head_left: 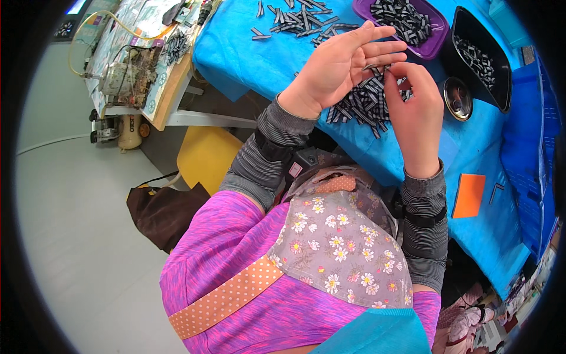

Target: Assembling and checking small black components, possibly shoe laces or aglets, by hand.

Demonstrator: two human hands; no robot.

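Left hand (330, 72) was spread open, palm up, right hand (420, 106) pinched something too small to tell beside it, striped strips (361, 107) lay heaped beneath both on the blue desk (253, 59)

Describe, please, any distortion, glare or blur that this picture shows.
Head view: dark corners, with the blue plastic crate looking bowed near the right rim; head view: glints on the round metal dish; head view: left hand and right hand fairly sharp.
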